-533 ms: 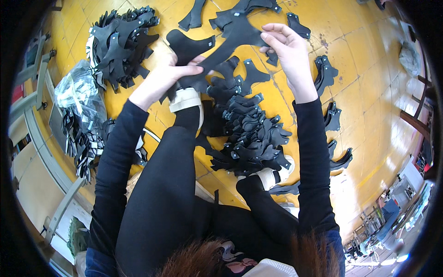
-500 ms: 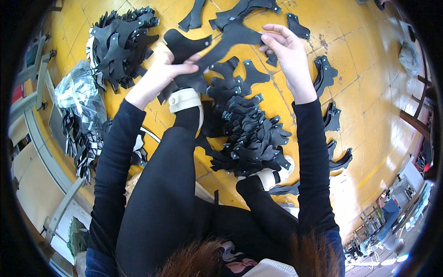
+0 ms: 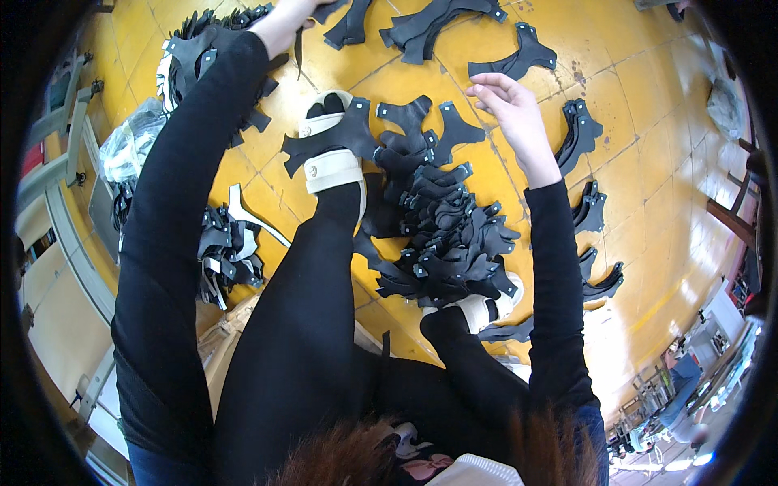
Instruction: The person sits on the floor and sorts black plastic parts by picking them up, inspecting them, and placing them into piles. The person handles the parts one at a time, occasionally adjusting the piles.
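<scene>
My left hand (image 3: 281,26) reaches far forward at the upper edge, closed on a flat black cut piece (image 3: 328,10); its fingers are partly cut off by the frame edge. My right hand (image 3: 512,117) is held up with loosely bent fingers and nothing visible in them. Just beyond its fingertips lies a forked black piece (image 3: 523,57) with small pale tags on its ends. One similar piece (image 3: 336,139) rests across my left sandal (image 3: 334,172). Between my feet is a heap of overlapping black pieces (image 3: 454,211).
A tall pile of black pieces (image 3: 194,61) stands at the far left, partly behind my arm. Beside it is a clear plastic bag (image 3: 130,146). Small stacks (image 3: 577,134) line the yellow tiled floor (image 3: 640,162) at right. Metal frame legs (image 3: 69,121) stand at left.
My left hand has moved forward and left, away from my foot. My right hand has let go of the forked piece that both hands were holding. One piece now shows lying over the left sandal.
</scene>
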### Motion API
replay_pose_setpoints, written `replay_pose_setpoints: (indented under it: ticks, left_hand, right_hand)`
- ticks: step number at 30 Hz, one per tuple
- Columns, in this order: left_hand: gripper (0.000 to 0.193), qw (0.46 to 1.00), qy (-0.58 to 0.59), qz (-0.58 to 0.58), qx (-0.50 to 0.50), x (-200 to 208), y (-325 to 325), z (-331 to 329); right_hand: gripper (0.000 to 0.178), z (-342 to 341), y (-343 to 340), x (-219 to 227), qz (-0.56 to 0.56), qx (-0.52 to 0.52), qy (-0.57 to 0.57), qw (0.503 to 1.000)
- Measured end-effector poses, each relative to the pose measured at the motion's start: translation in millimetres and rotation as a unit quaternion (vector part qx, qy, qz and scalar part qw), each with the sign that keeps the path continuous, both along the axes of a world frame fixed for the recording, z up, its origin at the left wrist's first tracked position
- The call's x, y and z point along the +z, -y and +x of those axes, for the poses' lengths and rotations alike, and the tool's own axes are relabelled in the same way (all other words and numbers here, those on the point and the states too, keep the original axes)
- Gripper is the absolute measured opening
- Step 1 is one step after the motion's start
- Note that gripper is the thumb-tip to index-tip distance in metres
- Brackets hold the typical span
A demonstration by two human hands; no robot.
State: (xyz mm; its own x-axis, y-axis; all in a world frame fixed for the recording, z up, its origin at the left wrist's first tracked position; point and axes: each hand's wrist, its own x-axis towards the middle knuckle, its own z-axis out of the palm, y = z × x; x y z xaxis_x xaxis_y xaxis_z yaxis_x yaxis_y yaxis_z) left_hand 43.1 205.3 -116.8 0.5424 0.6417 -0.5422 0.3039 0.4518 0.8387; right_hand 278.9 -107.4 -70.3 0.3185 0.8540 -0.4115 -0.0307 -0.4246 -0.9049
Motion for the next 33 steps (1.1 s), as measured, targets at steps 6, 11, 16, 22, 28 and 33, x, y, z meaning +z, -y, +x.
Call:
replay_pose_setpoints:
  ticks: [6, 11, 16, 22, 28, 33]
  left_hand:
    - [0.035, 0.969, -0.203, 0.135, -0.045, -34, 41, 3]
    - [0.027, 0.98, -0.173, 0.099, -0.025, -25, 55, -11]
    - [0.029, 0.98, -0.163, 0.089, -0.072, -6, 79, -18]
    - [0.03, 0.984, -0.14, 0.075, -0.078, 2, 97, -15]
    - [0.032, 0.989, -0.103, 0.068, -0.086, 2, 112, -5]
    - [0.032, 0.968, -0.111, 0.08, -0.209, 34, 139, 19]
  right_hand:
    - [0.02, -27, 24, -48, 0.01, 0.111, 0.261, 0.959]
    - [0.027, -65, 41, -84, 0.033, 0.162, 0.445, 0.88]
    - [0.031, -69, 50, -90, 0.066, 0.173, 0.441, 0.878]
    - [0.041, -57, 51, -78, 0.064, 0.214, 0.435, 0.872]
    - [0.035, -56, 48, -84, 0.029, 0.231, 0.387, 0.892]
    - [0.017, -48, 37, -59, -0.013, 0.258, 0.131, 0.957]
